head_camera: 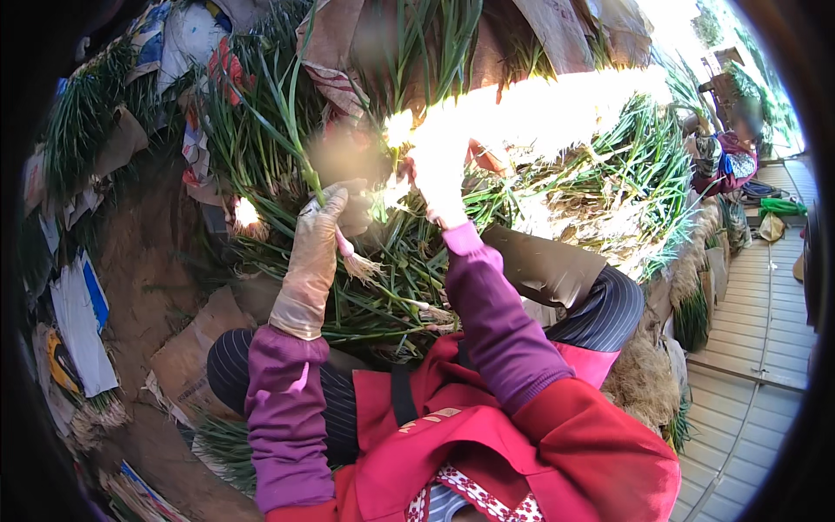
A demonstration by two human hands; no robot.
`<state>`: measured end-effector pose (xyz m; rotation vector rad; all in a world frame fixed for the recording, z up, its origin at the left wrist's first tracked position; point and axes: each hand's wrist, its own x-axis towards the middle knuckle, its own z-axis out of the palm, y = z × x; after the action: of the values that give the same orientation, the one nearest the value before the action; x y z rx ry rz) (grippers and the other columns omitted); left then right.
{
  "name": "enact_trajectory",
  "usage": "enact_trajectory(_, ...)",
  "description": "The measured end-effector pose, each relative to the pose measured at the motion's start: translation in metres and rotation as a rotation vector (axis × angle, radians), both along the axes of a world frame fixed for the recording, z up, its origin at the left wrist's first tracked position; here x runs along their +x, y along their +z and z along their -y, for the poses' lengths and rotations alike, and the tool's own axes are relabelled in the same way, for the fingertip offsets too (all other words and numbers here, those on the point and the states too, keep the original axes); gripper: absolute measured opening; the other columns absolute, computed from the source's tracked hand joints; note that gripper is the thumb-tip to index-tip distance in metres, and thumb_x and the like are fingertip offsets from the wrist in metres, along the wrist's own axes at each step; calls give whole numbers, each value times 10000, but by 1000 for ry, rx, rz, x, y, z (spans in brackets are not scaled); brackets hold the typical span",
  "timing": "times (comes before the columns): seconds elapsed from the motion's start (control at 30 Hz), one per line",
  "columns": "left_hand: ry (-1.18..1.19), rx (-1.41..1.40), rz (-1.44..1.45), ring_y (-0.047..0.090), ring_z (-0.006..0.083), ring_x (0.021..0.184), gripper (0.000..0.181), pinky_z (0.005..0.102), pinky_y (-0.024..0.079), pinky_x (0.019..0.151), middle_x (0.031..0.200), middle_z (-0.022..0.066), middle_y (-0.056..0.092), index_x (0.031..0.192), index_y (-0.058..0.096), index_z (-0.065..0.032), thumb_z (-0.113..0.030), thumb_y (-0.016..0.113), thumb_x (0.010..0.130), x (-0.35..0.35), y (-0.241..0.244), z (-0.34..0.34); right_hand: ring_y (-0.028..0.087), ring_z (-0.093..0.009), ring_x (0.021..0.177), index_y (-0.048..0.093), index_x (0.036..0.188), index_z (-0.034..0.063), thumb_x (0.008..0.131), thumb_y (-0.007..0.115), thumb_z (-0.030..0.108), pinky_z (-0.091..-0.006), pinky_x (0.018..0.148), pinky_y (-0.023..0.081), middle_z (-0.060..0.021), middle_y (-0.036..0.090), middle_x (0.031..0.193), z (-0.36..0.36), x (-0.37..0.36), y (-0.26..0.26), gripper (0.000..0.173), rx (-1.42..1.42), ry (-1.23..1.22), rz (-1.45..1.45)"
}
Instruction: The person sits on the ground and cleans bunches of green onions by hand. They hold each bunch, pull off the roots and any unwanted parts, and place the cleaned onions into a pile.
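Observation:
My left hand, in a pale glove, is closed around the lower stem of a green onion plant. Its pinkish bulb and whitish roots hang out below the hand, and the long leaves rise above it. My right hand is raised beside a strip of glaring sunlight; the glare washes out its fingers, so whether it holds anything cannot be told. A heap of loose green onion plants lies under both hands, with some roots pointing towards my lap. A blurred spot covers part of the view between the hands.
Upright bundles of green onions and brown sacking stand ahead. More plants lie at the right. Cardboard rests on bare soil at the left. Another person is at the far right, near a ribbed pale floor.

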<state>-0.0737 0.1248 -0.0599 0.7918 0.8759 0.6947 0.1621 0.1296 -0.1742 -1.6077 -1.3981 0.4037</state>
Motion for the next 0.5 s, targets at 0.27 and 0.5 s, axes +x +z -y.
enact_trajectory(0.27,-273,-17,-327,575,94,715,437,242,469,640,875,38,628,1065,636,-67,-455,560,877,23,22,23,580,-310,571,500,897,63,802,582,203,-412,493,457,-145,550,685,107,-92,112,188,-188,253,449)
enact_trajectory(0.5,252,52,39,441,33,483,316,199,407,470,665,-39,539,1069,588,-21,-288,585,899,-11,13,14,620,-253,719,593,862,53,851,506,191,-345,644,486,-112,614,751,92,-8,55,164,-312,274,104)
